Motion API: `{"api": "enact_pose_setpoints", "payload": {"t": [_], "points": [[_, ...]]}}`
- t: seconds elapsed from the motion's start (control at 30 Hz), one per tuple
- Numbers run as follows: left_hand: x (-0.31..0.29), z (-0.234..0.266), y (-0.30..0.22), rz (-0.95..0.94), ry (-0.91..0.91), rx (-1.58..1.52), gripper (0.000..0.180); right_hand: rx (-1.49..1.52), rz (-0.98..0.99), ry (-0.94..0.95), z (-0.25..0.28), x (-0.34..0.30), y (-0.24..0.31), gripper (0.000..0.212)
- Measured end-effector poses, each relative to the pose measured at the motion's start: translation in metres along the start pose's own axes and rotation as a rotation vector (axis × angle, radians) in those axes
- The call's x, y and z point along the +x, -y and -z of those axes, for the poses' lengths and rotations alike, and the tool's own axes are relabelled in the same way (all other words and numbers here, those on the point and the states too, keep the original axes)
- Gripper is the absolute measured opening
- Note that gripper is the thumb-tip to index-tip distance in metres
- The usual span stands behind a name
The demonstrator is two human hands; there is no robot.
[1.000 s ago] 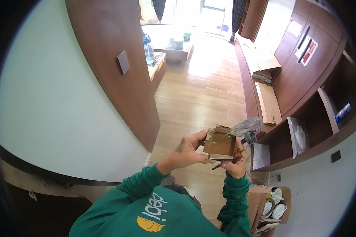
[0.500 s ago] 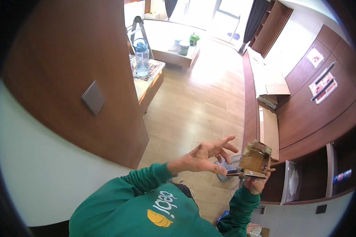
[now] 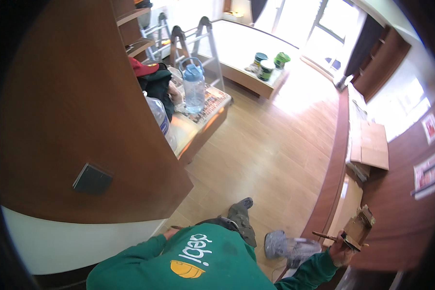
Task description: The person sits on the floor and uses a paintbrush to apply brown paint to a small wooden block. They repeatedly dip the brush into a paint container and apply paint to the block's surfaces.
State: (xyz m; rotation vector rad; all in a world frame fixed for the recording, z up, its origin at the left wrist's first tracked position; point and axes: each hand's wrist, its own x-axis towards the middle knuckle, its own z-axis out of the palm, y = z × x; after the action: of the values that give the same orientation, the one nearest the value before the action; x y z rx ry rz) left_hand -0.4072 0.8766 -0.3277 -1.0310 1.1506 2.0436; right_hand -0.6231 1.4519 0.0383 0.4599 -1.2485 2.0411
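Note:
My right hand, at the lower right, grips a cut-open cardboard box with ragged edges. The same hand holds a paintbrush, its brown handle pointing left. What lies inside the box is hard to make out from this angle. My left hand is down by my waist, next to the hem of my green sweatshirt; its fingers are mostly hidden.
On the left stands a brown wooden panel with a dark switch plate. Beyond it a bench carries a large water bottle and clothes, with a folding ladder behind. Paint cans stand on a white platform. Cardboard lies along the right-hand ledge.
My left hand has dropped from beside the box down to my waist. My right hand, with the box, has shifted right and lower in view. The view has turned left.

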Motion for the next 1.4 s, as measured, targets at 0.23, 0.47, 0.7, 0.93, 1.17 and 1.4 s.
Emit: {"api": "enact_pose_setpoints", "payload": {"t": [0.23, 0.47, 0.7, 0.93, 1.17, 1.4], "points": [[0.041, -0.077, 0.018, 0.308, -0.442, 0.051, 0.038, -1.189, 0.405, 0.069, 0.016, 0.161, -0.157, 0.061], [0.124, -0.186, -0.079, 0.063, -0.53, -0.108, 0.04, -1.189, 0.566, 0.27, -0.079, 0.308, -0.327, 0.042], [0.21, -0.222, -0.163, -0.11, -0.542, 0.386, 0.044, -0.591, 0.319, 0.522, -0.183, 0.376, -0.452, 0.04], [0.264, -0.245, -0.247, -0.152, -0.443, 0.203, 0.044, -0.813, 0.226, 0.361, -0.224, 0.451, -0.499, 0.041], [0.258, -0.296, -0.342, -0.089, -0.324, -0.626, 0.041, -1.309, 0.292, 0.353, -0.269, 0.513, -0.579, 0.043], [0.273, -0.348, -0.458, -0.126, -0.399, -0.669, 0.035, -0.727, 0.153, 0.466, -0.323, 0.59, -0.729, 0.058]]}}
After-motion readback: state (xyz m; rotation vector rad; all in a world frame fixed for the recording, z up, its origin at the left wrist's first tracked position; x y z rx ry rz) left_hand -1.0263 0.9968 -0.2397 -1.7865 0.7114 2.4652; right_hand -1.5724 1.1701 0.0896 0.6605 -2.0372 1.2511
